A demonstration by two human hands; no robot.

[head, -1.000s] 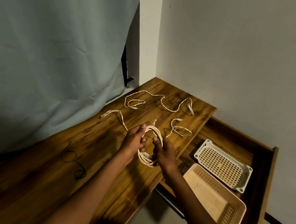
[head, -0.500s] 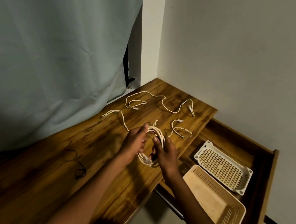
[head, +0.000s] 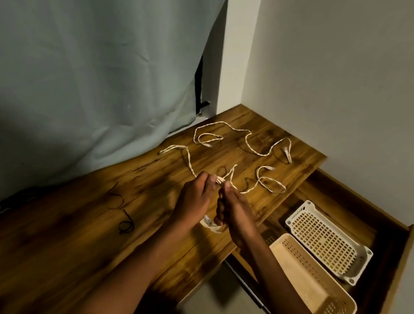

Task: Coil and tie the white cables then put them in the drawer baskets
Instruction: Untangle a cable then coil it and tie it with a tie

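Head view: left hand point(head: 193, 199) & right hand point(head: 232, 214) both grip a white cable coil point(head: 211, 225) above the desk point(head: 59, 229) edge, thumbs pinching its top, prob. to keep loops bunched for tying. Loose cables point(head: 244, 142) lie further back on the desk. Right of the desk, an open drawer point(head: 388, 233) w/ white basket point(head: 327, 241) & beige basket point(head: 315, 284), within reach.

Two baskets point(head: 326, 241) sit in the drawer point(head: 382, 259), right of the table point(head: 56, 255).

White cables point(head: 244, 143), brown wood-grain desk point(head: 59, 229), white basket point(head: 326, 241), beige basket point(head: 315, 284).
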